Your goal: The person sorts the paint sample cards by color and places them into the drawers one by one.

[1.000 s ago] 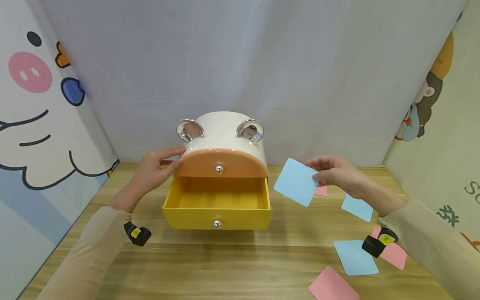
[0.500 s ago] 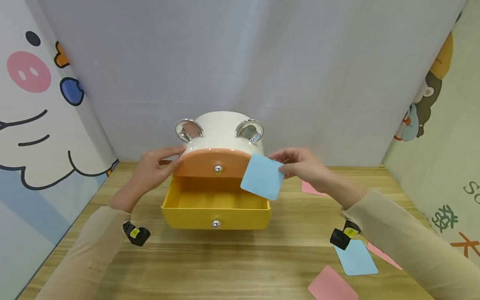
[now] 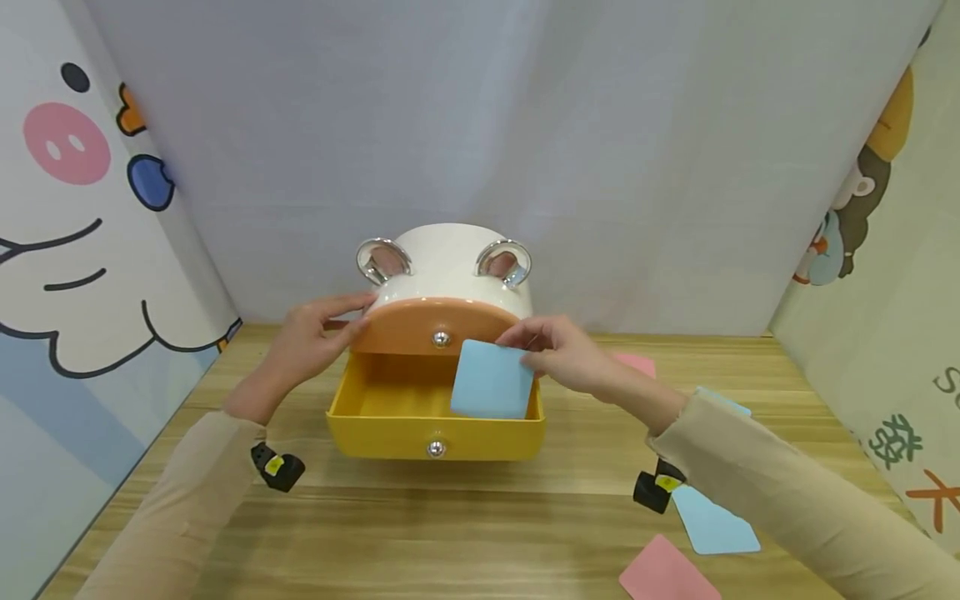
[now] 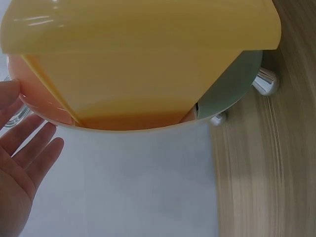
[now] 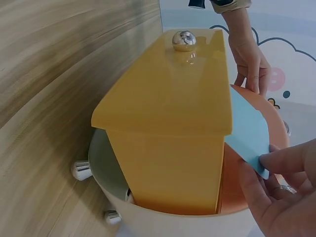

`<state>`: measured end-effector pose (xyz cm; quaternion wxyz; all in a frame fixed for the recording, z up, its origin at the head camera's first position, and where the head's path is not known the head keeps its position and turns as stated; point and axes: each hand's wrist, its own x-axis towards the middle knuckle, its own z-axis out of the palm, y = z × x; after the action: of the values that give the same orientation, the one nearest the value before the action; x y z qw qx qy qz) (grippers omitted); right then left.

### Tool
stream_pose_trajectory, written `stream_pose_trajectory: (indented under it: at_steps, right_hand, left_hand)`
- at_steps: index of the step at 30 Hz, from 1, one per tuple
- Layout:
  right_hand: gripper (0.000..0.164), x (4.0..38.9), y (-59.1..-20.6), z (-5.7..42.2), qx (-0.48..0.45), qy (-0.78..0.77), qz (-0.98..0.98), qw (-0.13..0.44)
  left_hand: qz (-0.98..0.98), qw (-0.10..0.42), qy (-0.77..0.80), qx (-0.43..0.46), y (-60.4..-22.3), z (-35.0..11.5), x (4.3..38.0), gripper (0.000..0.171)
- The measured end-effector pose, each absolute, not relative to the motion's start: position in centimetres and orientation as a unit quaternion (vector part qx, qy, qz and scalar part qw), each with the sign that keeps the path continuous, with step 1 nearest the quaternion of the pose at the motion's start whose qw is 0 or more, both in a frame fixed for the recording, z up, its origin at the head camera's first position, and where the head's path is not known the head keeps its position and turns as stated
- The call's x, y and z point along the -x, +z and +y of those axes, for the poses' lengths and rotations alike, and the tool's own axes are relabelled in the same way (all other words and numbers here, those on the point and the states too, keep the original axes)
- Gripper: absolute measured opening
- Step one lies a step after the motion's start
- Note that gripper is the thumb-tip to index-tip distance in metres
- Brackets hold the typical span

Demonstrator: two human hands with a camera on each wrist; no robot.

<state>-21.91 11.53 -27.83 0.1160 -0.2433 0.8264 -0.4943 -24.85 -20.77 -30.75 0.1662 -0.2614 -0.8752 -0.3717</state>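
Pinches a light-blue rounded-square card (image 3: 491, 381) in the right hand (image 3: 564, 357) over the pulled-out yellow plastic drawer (image 3: 427, 438), touches the glossy white-and-orange cabinet (image 3: 442, 287) with the left hand's (image 3: 309, 340) parted fingers, and shows a grey-green "S" (image 3: 943, 382) on the cream wall (image 3: 862, 350).

The right hand (image 3: 561, 354) had travelled leftward from out over the wooden bench (image 3: 360, 533) to the right end of the open yellow plastic drawer (image 3: 375, 437), bringing along the square light-blue card with rounded corners (image 3: 491, 381). A second earlier that card was tilted and well clear of the drawer's right side; now it overlapped the drawer's opening, lower and turned nearly level, its bottom edge just by the front rim. The beige right sleeve (image 3: 787, 492) and black wrist camera (image 3: 652, 493) had swung left too, the sleeve now hiding a pink card visible before at the right.
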Motion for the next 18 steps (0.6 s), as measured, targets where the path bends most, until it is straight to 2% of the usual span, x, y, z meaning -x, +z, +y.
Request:
stream_pose_trajectory:
  at_steps: [4,11,18]
  right_hand:
    - [0.027,21.9,-28.2,11.3,0.269,-0.461,0.837,0.120]
    - [0.025,22.1,-29.0,10.9,0.336,-0.386,0.855,0.083]
    - [0.024,22.1,-29.3,10.6,0.354,-0.356,0.862,0.068]
  left_hand:
    - [-0.876,0.166,-0.372,0.260,-30.8,-20.8,24.9,0.032]
    - [-0.871,0.172,-0.372,0.270,-31.0,-20.9,25.0,0.032]
    - [-0.869,0.177,-0.374,0.273,-31.0,-20.9,24.9,0.031]
